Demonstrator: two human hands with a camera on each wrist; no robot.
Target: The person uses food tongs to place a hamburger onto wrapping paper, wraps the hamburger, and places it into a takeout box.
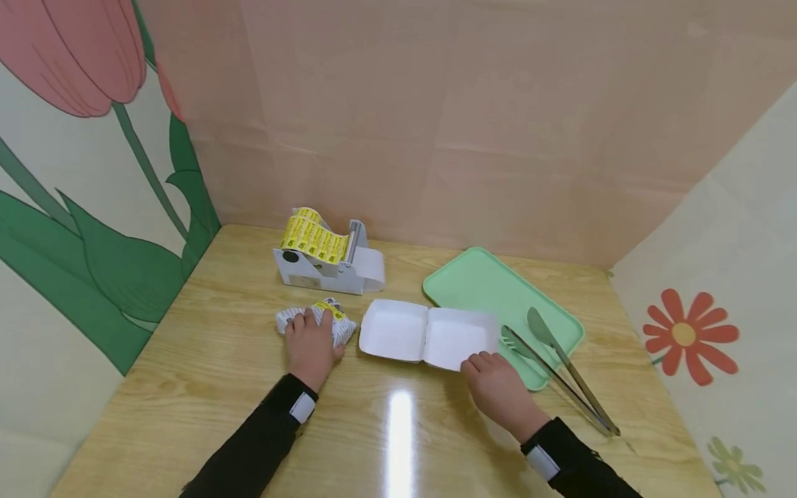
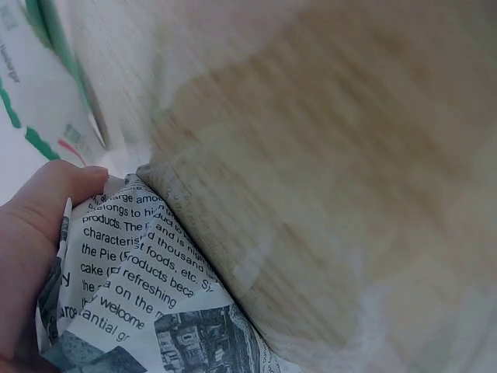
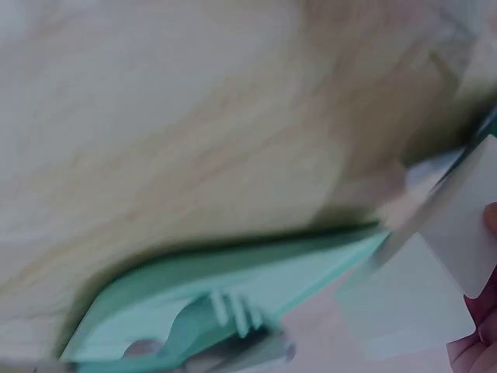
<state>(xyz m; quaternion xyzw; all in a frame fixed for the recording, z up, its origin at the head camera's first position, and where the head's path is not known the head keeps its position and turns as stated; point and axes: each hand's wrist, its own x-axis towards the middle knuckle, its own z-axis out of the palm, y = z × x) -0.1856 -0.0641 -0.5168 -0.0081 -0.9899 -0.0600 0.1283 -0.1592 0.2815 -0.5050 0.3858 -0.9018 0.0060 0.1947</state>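
The left hand (image 1: 309, 351) lies over the parcel (image 1: 339, 324) at the left of the table (image 1: 187, 387), its fingers bent down over the wrapping and its thumb on the parcel's side, gripping it with only a small gap between them. The parcel is wrapped in paper printed like newspaper and has a yellow patch on its far side. Just to its right is the box (image 1: 394, 332), white and open flat, its two halves side by side. The right hand (image 1: 500, 391) pinches the box's near right corner, fingers curled and nearly closed on the rim. The box's right half overlaps the left edge of the green tray (image 1: 486, 283) in the head view; whether it rests on the tray, I cannot tell. Tongs (image 1: 569, 370), one end forked and the other flat, lie across the tray's near right side, their joined end beyond it. At the far left, behind the parcel, stands a dispenser (image 1: 330, 277) with a roll of yellow labels (image 1: 314, 235).
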